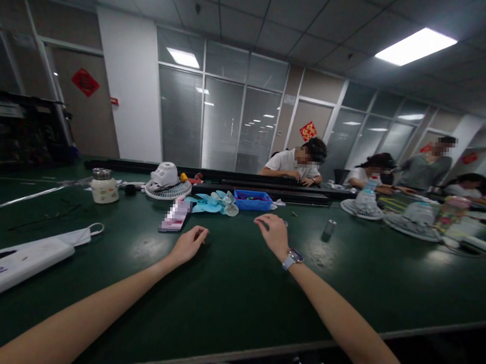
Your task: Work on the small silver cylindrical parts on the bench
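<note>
My left hand rests over the green table with its fingers curled together at the tips. Closest to it lies a pink phone-like slab, partly blurred out. My right hand, a watch on its wrist, has its fingers bent into a pinch pointing left. Anything between the fingertips of either hand is too small to make out. Beyond the hands are light blue fan blades and a blue plastic basket with small things in it. To the right stands a small cylinder resembling a battery.
A white fan part with a round grille and a cream flask stand at the back left. A long white case lies far left. More fan parts are at the right. Across dark rails, a person sits working.
</note>
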